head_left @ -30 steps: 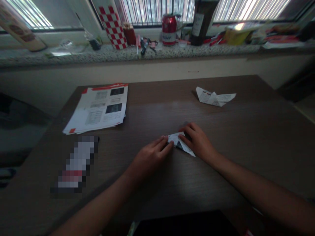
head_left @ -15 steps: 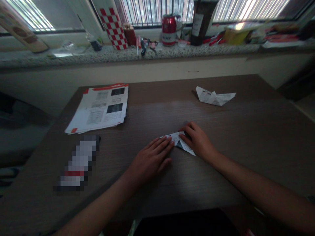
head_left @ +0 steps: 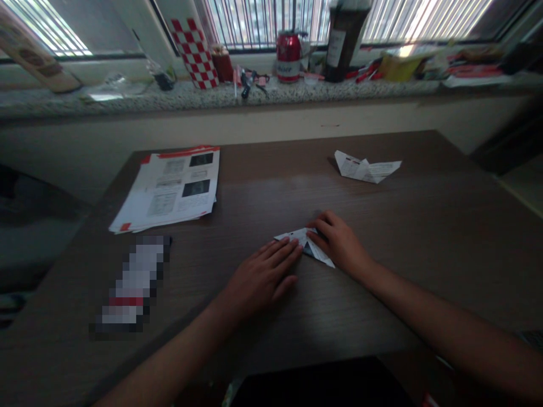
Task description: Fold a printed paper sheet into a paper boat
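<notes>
A small folded piece of printed paper, roughly triangular, lies on the brown table in front of me. My left hand rests flat on its left part, with the fingers stretched out and covering some of it. At the upper right edge of the paper, my right hand has its thumb and fingers bent around the fold and pinches it. Farther back on the right stands a folded paper boat, made of similar printed paper, touched by neither hand.
A stack of printed sheets lies at the back left of the table, with a blurred-out phone-shaped object nearer me. Along the granite windowsill stand a red can, a red-and-white checkered container and a dark tube.
The view has shifted slightly. My left hand has slid a little back, so more of the paper's left tip shows. My right hand keeps nearly the same place on the fold.
</notes>
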A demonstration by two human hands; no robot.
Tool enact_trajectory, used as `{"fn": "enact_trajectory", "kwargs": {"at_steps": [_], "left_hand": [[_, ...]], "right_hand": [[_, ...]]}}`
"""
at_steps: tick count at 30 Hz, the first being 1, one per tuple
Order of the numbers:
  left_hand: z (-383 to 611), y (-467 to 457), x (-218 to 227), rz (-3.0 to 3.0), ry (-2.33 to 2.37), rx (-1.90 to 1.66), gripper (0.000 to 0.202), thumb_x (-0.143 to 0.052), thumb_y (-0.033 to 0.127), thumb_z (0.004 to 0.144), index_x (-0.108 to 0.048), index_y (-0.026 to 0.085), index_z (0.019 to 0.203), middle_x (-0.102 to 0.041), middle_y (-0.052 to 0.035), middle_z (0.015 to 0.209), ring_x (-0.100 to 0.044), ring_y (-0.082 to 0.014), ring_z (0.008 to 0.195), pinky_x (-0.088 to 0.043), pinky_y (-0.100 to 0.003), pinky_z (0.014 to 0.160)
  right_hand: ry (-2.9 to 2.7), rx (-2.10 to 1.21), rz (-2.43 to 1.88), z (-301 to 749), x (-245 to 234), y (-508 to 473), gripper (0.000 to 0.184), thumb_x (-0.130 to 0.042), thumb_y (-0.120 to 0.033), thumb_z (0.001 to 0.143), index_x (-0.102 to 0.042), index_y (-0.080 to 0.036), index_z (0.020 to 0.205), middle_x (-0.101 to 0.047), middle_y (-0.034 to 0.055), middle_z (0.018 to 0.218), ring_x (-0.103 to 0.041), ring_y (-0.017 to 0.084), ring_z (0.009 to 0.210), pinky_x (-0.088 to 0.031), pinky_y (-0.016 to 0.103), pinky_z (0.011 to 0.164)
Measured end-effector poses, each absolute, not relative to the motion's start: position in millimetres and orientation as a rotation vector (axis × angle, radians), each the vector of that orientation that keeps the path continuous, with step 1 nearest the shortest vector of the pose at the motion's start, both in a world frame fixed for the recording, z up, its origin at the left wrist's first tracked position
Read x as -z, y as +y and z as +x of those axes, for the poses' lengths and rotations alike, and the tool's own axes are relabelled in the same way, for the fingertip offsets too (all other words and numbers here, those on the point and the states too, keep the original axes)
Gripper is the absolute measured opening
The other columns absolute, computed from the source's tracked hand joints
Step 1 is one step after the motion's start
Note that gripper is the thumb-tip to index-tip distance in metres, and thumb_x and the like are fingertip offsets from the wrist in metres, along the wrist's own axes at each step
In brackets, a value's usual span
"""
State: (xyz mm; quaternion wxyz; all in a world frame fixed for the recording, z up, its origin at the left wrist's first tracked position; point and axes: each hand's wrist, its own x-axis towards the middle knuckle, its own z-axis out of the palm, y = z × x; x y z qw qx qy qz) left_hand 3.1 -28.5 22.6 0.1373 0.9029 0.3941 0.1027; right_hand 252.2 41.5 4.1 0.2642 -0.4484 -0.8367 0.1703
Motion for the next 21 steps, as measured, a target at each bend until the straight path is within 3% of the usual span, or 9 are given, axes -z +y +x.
{"fn": "enact_trajectory", "kwargs": {"at_steps": [4, 13, 21], "left_hand": [[6.1, -29.9, -24.2, 2.616, 1.154, -0.293, 0.052, -0.050, 0.042, 0.110, -0.043, 0.033, 0.160, -0.039, -0.0037, 0.169, -0.033, -0.0277, 0.157, -0.031, -0.050, 0.127], [11.8, -29.7, -25.6, 2.637, 1.107, -0.238, 0.054, -0.047, 0.041, 0.111, -0.038, 0.027, 0.162, -0.038, -0.0059, 0.169, -0.030, -0.0244, 0.158, -0.029, -0.047, 0.128], [18.3, -33.2, -27.6, 2.664, 1.142, -0.188, 0.050, -0.043, 0.048, 0.111, -0.043, 0.034, 0.160, -0.040, -0.0077, 0.168, -0.032, -0.0286, 0.157, -0.031, -0.051, 0.127]], "right_hand": [[-2.274, -0.466, -1.210, 252.1, -5.2, 41.1, 0.016, -0.058, -0.027, 0.104, -0.071, -0.020, 0.111, -0.064, 0.0112, 0.107, -0.065, 0.026, 0.097, -0.054, 0.041, 0.089], [-2.299, -0.410, -1.216, 251.7, -4.5, 41.5, 0.019, -0.056, -0.028, 0.105, -0.072, -0.020, 0.111, -0.065, 0.0120, 0.108, -0.065, 0.026, 0.097, -0.054, 0.041, 0.087], [-2.359, -0.369, -1.135, 259.0, 0.9, 45.7, 0.024, -0.054, -0.030, 0.107, -0.074, -0.020, 0.113, -0.066, 0.0114, 0.108, -0.065, 0.026, 0.099, -0.056, 0.041, 0.088]]}}
